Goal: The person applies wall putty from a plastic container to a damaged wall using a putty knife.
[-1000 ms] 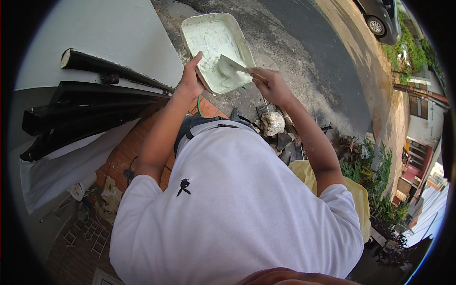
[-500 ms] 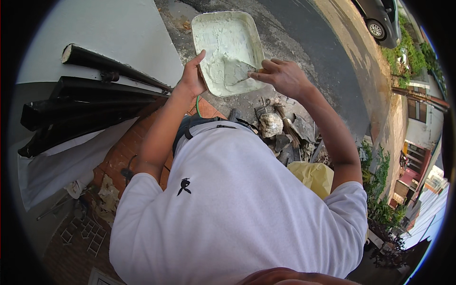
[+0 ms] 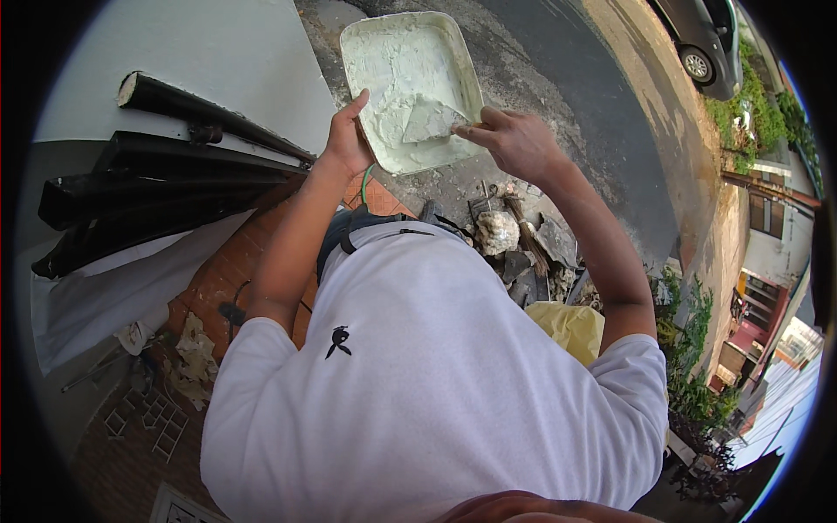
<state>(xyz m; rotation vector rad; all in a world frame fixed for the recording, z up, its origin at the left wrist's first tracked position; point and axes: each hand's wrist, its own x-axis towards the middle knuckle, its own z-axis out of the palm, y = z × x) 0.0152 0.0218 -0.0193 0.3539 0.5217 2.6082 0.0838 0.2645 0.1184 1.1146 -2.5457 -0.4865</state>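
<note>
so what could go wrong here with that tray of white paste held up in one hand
1. The left hand grips the tray by one edge only; as the blade presses in, the tray might tip and spill paste.
2. The right hand works the scraper near the tray's lower rim, so paste could be pushed over onto the white shirt.
3. Rubble and loose debris lie close by the feet, a possible trip hazard.
</note>
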